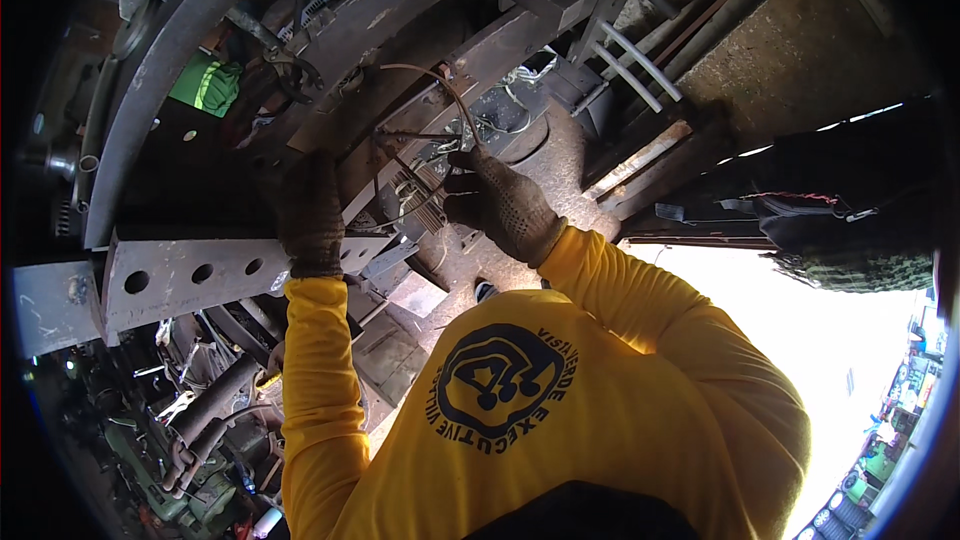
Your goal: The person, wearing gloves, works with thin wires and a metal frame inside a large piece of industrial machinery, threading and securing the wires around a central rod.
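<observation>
My right hand [505, 205], in a brown knitted glove, is closed around the lower end of a thin, curved brownish rod or cable [462, 108]. The rod arches up and left over a heavy steel beam [490, 48]. My left hand [312, 212], gloved as well, lies against a flat steel bar with a row of round holes [203, 273]. Its fingers point away from me into shadow, so their grip is hidden. Between my hands, below the beam, sits a finned metal part like a motor housing [428, 202].
A large curved steel piece [165, 80] rises at the left, near a green cloth [206, 85]. Metal rods [640, 65] jut out at the upper right. Machinery and scrap parts [190, 450] crowd the lower left. A dark bag [830, 215] hangs at the right.
</observation>
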`<state>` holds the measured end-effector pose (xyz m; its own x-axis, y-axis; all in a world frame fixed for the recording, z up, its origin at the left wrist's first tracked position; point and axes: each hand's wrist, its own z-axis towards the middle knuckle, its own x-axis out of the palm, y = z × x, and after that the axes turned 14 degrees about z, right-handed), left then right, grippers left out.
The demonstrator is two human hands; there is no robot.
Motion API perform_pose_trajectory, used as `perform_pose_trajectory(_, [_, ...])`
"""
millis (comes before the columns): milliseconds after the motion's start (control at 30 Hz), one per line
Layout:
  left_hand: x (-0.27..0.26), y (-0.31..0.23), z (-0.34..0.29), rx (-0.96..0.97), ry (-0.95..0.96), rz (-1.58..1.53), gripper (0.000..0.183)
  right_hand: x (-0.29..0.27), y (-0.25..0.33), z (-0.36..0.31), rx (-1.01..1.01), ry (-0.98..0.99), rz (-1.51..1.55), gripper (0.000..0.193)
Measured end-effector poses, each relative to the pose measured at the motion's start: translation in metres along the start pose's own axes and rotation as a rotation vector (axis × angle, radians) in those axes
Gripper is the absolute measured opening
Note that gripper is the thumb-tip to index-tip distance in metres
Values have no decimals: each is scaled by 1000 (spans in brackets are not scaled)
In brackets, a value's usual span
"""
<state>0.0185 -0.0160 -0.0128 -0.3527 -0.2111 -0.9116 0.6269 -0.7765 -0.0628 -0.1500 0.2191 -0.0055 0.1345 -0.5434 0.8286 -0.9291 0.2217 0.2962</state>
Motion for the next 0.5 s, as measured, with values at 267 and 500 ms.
perform_pose_trajectory(267, [3, -5, -1, 44, -93, -52, 29, 31, -51, 20, -225, -249, 68, 48])
perform_pose_trajectory(500, [18, 23, -18, 174, -61, 297, 39, 17, -23, 11, -1, -134, -143, 32])
